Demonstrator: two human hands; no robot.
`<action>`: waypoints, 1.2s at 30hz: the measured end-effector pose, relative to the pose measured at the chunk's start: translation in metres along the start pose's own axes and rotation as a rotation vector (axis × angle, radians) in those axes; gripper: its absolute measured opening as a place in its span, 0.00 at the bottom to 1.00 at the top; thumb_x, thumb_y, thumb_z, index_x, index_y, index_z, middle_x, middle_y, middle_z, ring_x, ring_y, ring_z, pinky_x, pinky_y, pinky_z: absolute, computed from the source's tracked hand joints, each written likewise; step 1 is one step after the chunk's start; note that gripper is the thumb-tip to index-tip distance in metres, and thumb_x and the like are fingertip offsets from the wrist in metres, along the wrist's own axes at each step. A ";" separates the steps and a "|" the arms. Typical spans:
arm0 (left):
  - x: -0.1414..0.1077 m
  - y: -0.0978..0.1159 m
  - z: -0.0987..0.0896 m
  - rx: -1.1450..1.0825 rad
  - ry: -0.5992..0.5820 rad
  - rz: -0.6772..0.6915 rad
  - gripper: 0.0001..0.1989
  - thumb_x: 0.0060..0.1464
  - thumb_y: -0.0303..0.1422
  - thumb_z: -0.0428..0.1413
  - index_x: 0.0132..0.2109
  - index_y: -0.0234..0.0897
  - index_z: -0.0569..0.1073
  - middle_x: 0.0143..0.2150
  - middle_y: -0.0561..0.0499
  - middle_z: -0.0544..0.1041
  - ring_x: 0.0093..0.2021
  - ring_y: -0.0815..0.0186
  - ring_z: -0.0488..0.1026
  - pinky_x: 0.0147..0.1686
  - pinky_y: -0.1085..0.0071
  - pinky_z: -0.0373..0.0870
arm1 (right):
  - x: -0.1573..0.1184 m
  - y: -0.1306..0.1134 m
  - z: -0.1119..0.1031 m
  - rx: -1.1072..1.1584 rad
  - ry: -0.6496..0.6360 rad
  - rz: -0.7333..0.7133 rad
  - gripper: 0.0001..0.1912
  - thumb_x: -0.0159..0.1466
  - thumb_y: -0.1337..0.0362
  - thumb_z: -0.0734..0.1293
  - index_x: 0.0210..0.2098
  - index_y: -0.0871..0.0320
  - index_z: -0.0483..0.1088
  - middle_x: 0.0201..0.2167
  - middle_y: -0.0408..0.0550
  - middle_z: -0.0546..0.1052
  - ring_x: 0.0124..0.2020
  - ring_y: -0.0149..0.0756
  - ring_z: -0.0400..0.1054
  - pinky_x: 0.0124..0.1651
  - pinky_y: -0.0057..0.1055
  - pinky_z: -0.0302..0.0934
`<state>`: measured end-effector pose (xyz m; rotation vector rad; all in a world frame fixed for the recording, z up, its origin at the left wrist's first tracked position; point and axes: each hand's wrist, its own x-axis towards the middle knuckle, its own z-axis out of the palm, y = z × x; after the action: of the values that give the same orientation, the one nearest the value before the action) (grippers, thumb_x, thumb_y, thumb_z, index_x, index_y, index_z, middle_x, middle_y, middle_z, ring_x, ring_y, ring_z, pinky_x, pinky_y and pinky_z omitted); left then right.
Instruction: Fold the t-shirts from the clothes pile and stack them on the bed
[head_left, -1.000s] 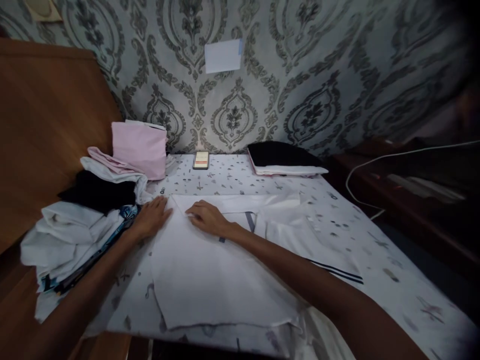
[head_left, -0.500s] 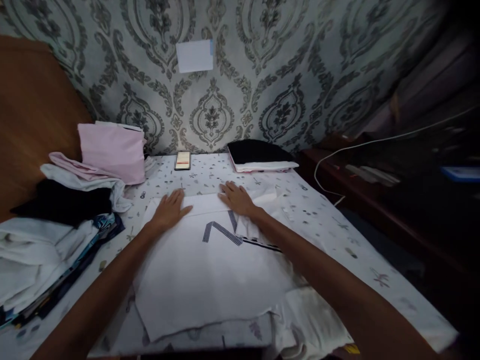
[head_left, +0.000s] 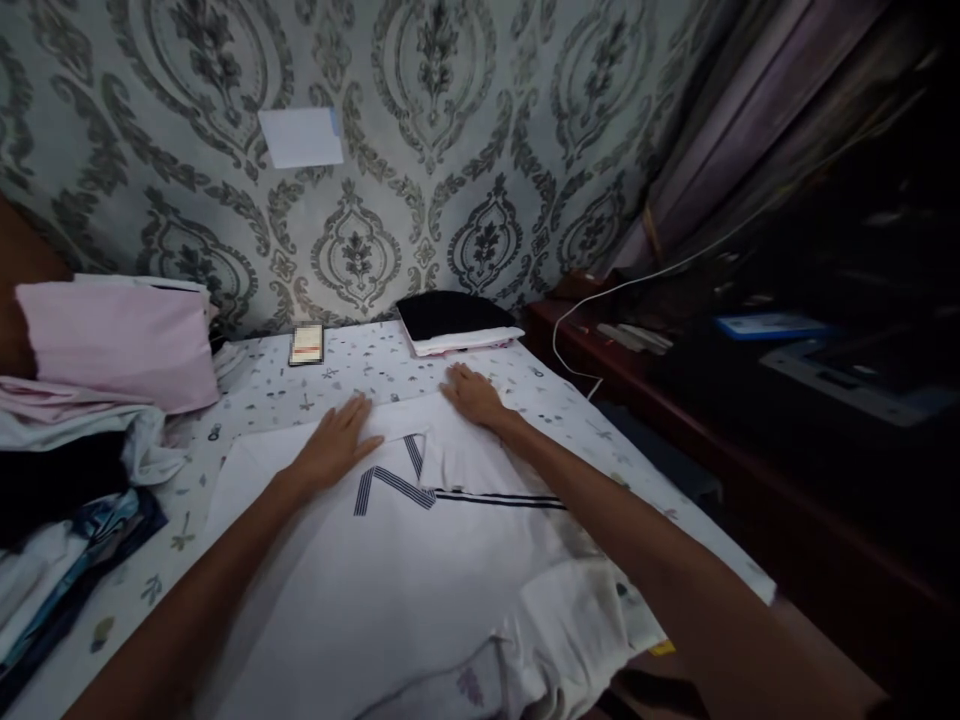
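Note:
A white garment (head_left: 337,580) with dark striped lines lies spread on the patterned sheet. My left hand (head_left: 339,438) rests flat on its far part, thumb apart from the fingers. Farther right, my right hand (head_left: 472,394) lies on the far edge of the white cloth, palm down with its fingers extended. Between the hands and my right forearm is a folded-over part with two dark stripes (head_left: 499,499). Crumpled whitish fabric (head_left: 574,620) sits at the near right of the garment.
A pink folded cloth (head_left: 120,340) tops a clothes pile on the left. A phone (head_left: 307,344) lies near the wall. Behind my right hand is a stack with a black garment (head_left: 454,314). A white cable (head_left: 559,335) hangs by the dark red furniture (head_left: 600,350) on the right.
The view has turned to the right, so the surroundings appear farther left. My right hand has shifted away from my left, and the striped fold beside it now lies flatter and farther over the garment.

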<state>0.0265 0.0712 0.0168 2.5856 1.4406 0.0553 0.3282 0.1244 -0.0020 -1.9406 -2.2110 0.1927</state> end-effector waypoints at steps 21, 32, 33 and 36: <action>-0.111 -0.065 0.003 0.124 0.076 -0.276 0.39 0.64 0.49 0.31 0.70 0.24 0.54 0.75 0.35 0.50 0.75 0.51 0.44 0.68 0.42 0.49 | -0.197 0.029 -0.045 0.780 0.625 0.192 0.22 0.66 0.43 0.62 0.43 0.54 0.74 0.43 0.49 0.77 0.44 0.41 0.72 0.44 0.38 0.69; -0.236 0.005 0.015 -0.087 0.152 0.203 0.34 0.59 0.52 0.50 0.70 0.63 0.53 0.65 0.54 0.70 0.62 0.50 0.70 0.68 0.49 0.57 | -0.384 -0.054 0.021 1.422 0.141 0.679 0.24 0.57 0.41 0.71 0.44 0.50 0.75 0.44 0.49 0.80 0.46 0.46 0.73 0.51 0.43 0.67; -0.243 0.009 0.014 -0.081 0.152 0.214 0.34 0.57 0.54 0.52 0.69 0.62 0.57 0.63 0.52 0.73 0.59 0.49 0.72 0.64 0.50 0.63 | -0.383 -0.057 0.025 1.492 0.069 0.671 0.25 0.57 0.42 0.72 0.46 0.51 0.76 0.44 0.49 0.80 0.47 0.47 0.73 0.53 0.45 0.66; -0.258 0.010 0.013 -0.034 0.137 0.230 0.29 0.55 0.52 0.57 0.63 0.57 0.67 0.59 0.49 0.76 0.56 0.50 0.74 0.54 0.55 0.72 | -0.381 -0.060 0.028 1.525 -0.110 0.666 0.24 0.55 0.43 0.73 0.40 0.55 0.78 0.38 0.51 0.82 0.42 0.48 0.75 0.55 0.49 0.65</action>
<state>-0.1002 -0.1541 0.0205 2.7530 1.1637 0.2905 0.3101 -0.2598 -0.0382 -1.4630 -0.6632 1.5060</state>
